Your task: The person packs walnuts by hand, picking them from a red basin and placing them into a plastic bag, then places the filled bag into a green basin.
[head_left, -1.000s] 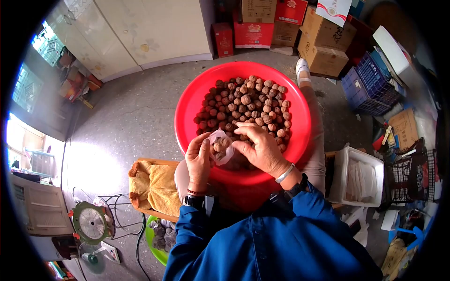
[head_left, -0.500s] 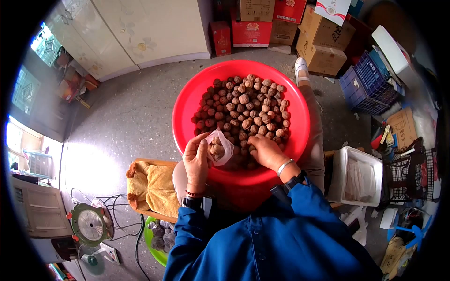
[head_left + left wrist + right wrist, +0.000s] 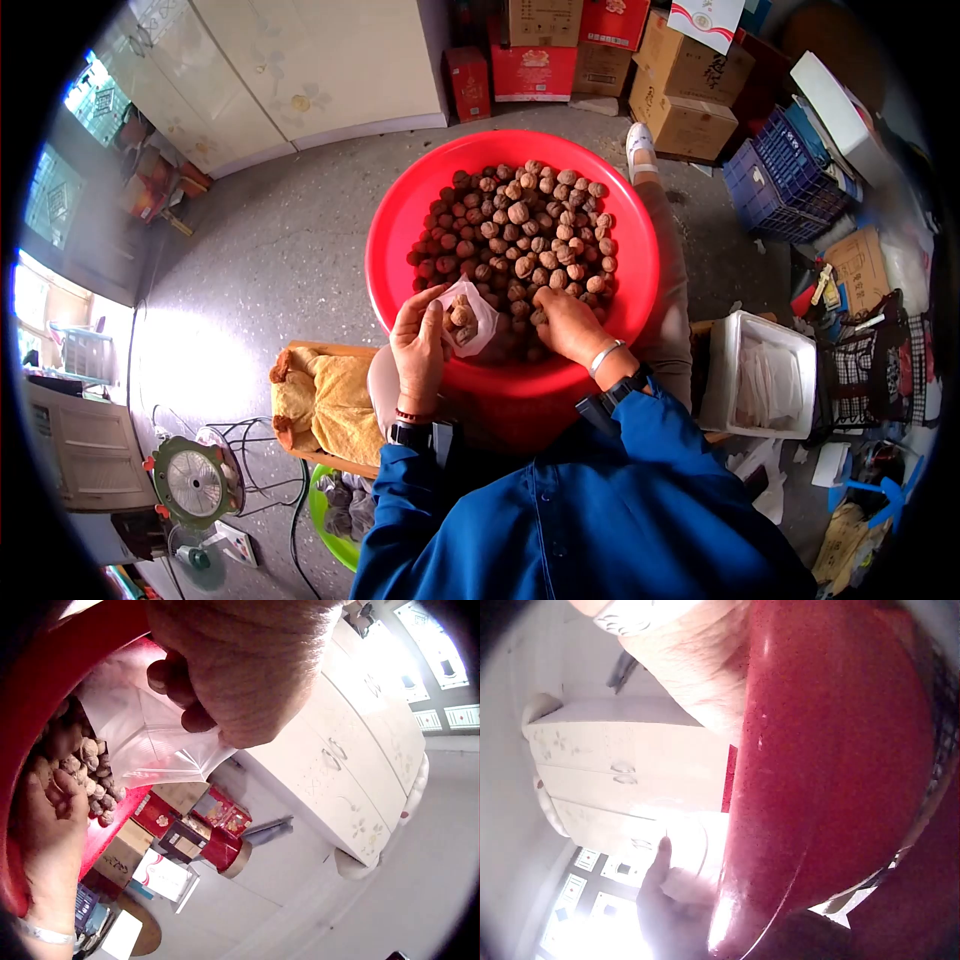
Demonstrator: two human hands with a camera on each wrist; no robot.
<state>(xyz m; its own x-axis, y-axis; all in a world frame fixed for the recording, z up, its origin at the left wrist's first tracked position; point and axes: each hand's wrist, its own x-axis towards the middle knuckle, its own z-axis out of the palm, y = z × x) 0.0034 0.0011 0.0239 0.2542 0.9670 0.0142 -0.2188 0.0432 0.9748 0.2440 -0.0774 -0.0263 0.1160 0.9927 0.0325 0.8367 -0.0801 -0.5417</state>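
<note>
My left hand (image 3: 417,345) holds the edge of a clear plastic bag (image 3: 486,325) above the near left side of a red basin (image 3: 395,225). Several walnuts (image 3: 462,317) lie inside the bag, whose mouth stands open toward the right. In the left wrist view the fingers of that hand curl over the bag's edge (image 3: 161,742). Loose walnuts (image 3: 520,212) are heaped in the basin. My right hand (image 3: 575,328) reaches over the near right part of the heap, its fingers curled down around a walnut (image 3: 539,317). The basin wall hides those fingertips in the right wrist view.
A white foam box (image 3: 735,345) with plastic bags inside stands right of the knee. To the left are a wooden seat with a yellow cloth (image 3: 345,400), a green basin (image 3: 325,520) and a fan (image 3: 195,478). Cardboard boxes (image 3: 690,80) and blue crates (image 3: 780,185) stand farther off.
My right hand has moved from the bag's mouth down and right to the walnut heap, where it stays over the last half second. My left hand keeps the bag almost still.
</note>
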